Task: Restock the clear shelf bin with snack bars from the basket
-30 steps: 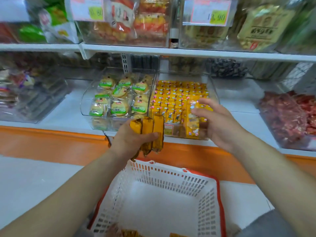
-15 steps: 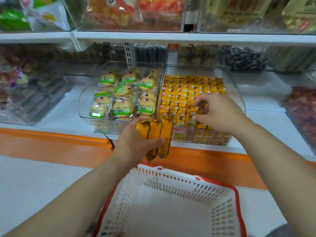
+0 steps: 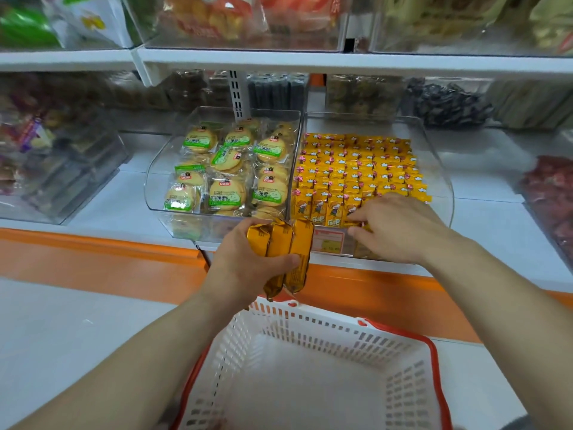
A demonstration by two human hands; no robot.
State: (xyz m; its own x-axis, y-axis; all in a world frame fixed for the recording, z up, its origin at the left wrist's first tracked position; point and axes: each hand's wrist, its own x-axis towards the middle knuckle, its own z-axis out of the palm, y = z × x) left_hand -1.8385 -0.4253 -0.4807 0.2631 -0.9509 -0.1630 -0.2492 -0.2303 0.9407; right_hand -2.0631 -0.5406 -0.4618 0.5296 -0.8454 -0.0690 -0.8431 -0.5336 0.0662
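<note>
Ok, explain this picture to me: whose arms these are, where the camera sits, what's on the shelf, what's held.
There is no machine here: the camera is worn on a person's head and looks down at their own arms. The left hand grips three gold-wrapped snack bars above a white basket with red trim. The right hand reaches into the front of the clear bin, packed with rows of yellow bars; whether it pinches one or only presses it is unclear. The bin beside it holds round wrapped biscuits. Both bins sit on a white shelf.
</note>
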